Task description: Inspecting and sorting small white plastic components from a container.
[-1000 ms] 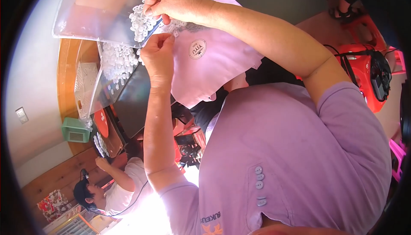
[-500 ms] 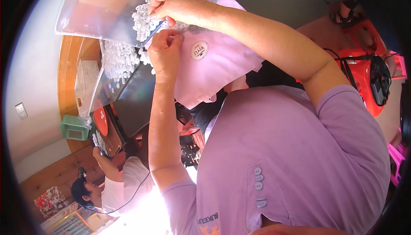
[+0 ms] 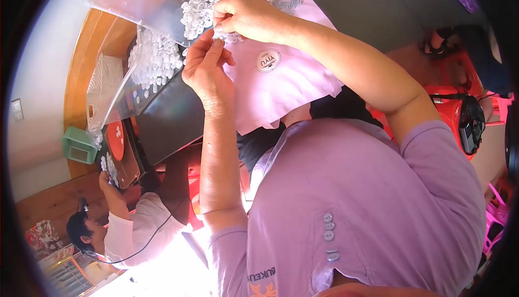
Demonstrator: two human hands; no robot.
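My left hand and my right hand meet at the fingertips, above the near edge of a heap of small white plastic pieces with holes. Both hands are closed in a pinch. A bit of white shows between the fingertips, seemingly one of these pieces, though its exact shape is too small to make out. Under my hands a pink cloth with a round printed badge and grey print drapes from the table toward my lap. A few white pieces lie on its far end, next to my right hand.
A clear plastic bin stands at the far left, and a second clear container holds more white pieces. Farther left are a green basket and a person in a white shirt handling white pieces. A red stool stands at right.
My right hand has come away from the heap to my left hand's fingertips. The left fingers have lifted from the cloth and turned upward. The whole view has shifted slightly.
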